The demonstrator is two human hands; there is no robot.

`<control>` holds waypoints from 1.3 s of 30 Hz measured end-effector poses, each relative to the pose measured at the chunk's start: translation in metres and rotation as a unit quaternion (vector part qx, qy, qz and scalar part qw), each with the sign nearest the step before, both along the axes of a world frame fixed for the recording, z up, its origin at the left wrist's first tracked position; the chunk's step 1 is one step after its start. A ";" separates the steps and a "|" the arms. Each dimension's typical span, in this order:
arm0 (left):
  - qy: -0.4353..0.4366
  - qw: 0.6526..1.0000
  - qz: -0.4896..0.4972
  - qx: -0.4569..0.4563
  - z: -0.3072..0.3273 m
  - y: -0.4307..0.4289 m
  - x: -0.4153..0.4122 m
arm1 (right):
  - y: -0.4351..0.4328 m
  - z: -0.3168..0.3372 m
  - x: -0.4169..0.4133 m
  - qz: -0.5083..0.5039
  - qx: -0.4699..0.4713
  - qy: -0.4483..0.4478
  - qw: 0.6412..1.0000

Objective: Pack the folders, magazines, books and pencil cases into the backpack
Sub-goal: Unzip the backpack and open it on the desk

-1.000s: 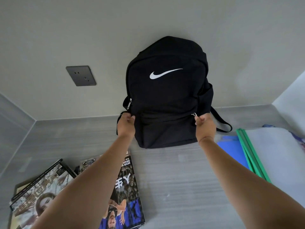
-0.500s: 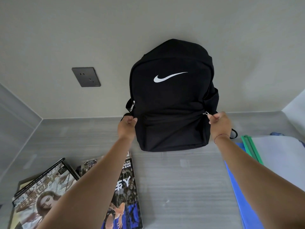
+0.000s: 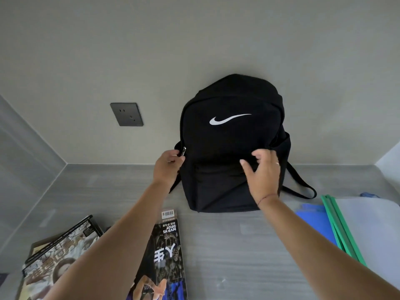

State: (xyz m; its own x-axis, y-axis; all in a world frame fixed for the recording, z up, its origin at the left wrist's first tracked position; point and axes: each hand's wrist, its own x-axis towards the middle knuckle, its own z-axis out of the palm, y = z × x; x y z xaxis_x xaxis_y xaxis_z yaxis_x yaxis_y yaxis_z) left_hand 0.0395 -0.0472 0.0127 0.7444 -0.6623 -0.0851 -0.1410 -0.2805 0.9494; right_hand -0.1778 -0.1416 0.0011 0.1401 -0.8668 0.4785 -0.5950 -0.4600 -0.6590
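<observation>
A black backpack (image 3: 232, 148) w/ a white swoosh stands up on the gray desk (image 3: 227, 245), its back leaning on the wall. It sits near the middle, at the far edge of the desk. One strap loops out on the right side of the bag.

The left hand (image 3: 167, 166) is at the left side of the backpack. Its fingers are pinched together right at the small silver zipper pull (image 3: 184, 150); it looks like they hold the pull, but the tips are partly hidden.

The right hand (image 3: 263, 172) is in front of the bag's lower right part. Its fingers are spread & curled a bit, and it grips nothing. The tips are at the black cloth, but I can't tell if they touch it, since the hand is blurry.

Magazines (image 3: 164, 252) lie flat on the desk near the left arm, one w/ big white letters on a dark cover. More of them (image 3: 62, 252) are stacked further left, at the bottom corner.

On the right side lie the folders: a blue folder (image 3: 317, 221), then green folders (image 3: 337, 226), & a pale gray one (image 3: 372, 230) on top. They're near the bag, not touching it.

A dark wall socket (image 3: 126, 114) is on the wall, left of the bag.
</observation>
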 end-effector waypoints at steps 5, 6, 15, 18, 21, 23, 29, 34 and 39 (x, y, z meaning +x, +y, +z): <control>0.078 0.997 -0.020 0.001 0.015 -0.003 0.001 | 0.038 0.034 0.060 0.194 -0.054 0.061 0.978; 0.124 0.992 -0.022 -0.003 0.019 -0.002 0.000 | 0.043 0.036 0.067 0.218 -0.052 0.080 0.971; 0.302 0.949 -0.085 -0.044 0.038 0.030 -0.012 | 0.062 0.028 0.098 0.213 -0.119 0.114 0.963; 0.252 0.960 -0.111 -0.044 0.036 0.033 -0.015 | 0.063 0.029 0.100 0.184 -0.156 0.106 0.965; 0.196 0.976 -0.076 -0.051 0.033 0.036 -0.013 | 0.059 0.031 0.101 0.178 -0.167 0.093 0.965; 0.153 0.985 -0.045 -0.066 0.027 0.038 -0.009 | 0.057 0.032 0.101 0.176 -0.142 0.069 0.972; -0.100 0.988 -0.115 -0.017 0.016 0.023 -0.018 | 0.061 0.032 0.092 0.168 -0.045 -0.031 0.984; -0.139 0.987 -0.086 -0.009 0.013 0.007 -0.026 | 0.056 0.055 0.081 0.142 -0.044 -0.087 0.985; -0.134 0.990 -0.048 -0.004 0.016 0.008 -0.011 | 0.038 0.110 0.053 0.105 -0.069 -0.160 0.979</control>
State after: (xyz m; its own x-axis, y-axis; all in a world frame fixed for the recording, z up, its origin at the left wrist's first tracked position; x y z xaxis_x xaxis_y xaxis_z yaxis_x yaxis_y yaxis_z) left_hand 0.0288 -0.0392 0.0290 0.6736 -0.7305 0.1123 -0.4138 -0.2468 0.8763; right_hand -0.1251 -0.1036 0.1113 0.1310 -0.7589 0.6379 -0.2507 -0.6479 -0.7193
